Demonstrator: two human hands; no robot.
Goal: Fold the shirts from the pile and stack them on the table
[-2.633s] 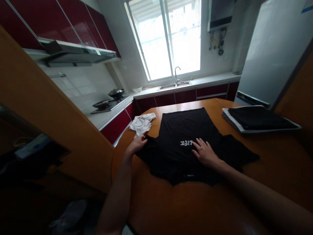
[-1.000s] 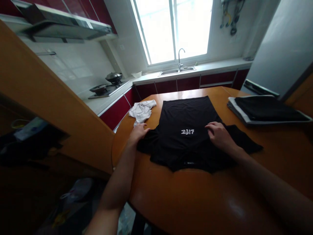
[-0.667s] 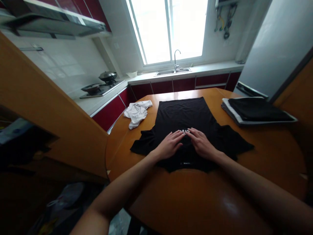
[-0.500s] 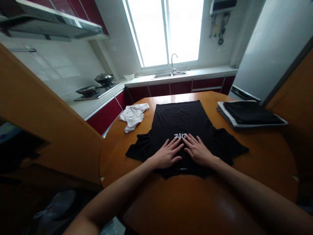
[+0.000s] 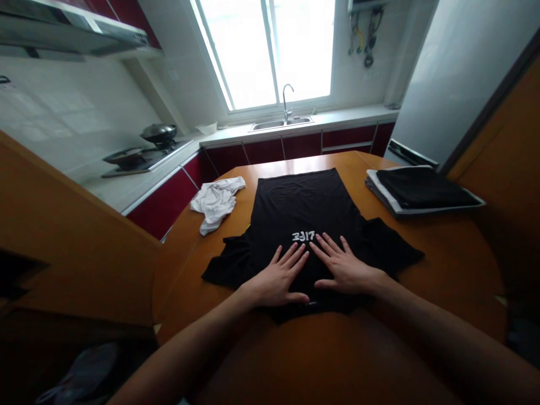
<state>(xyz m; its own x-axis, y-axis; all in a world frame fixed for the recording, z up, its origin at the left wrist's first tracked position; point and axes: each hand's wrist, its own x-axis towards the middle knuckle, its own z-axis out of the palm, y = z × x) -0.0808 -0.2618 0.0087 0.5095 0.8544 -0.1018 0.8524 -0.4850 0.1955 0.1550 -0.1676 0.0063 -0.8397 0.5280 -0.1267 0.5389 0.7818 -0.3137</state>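
Observation:
A black T-shirt (image 5: 304, 202) with white lettering lies spread on the wooden table (image 5: 295, 349), its neck toward me and its sleeves out to both sides. My left hand (image 5: 280, 278) rests flat on the chest part, just below the lettering, with fingers apart. Beside it, my right hand (image 5: 343, 267) lies palm down on the same cloth, fingers spread and thumb pointing toward the left hand. Neither hand grips the fabric. Part of the collar area is hidden under my hands.
A crumpled white cloth (image 5: 217, 199) lies at the table's left. On the right sits a stack of folded clothes (image 5: 426, 188), black on top. Beyond are a sink (image 5: 280, 124), a stove with a wok (image 5: 158, 135), and a fridge (image 5: 455, 84).
Both hands have slid slightly toward me over the shirt, showing more of the lettering, and the left thumb is stretched further out. My view has shifted a little to the right.

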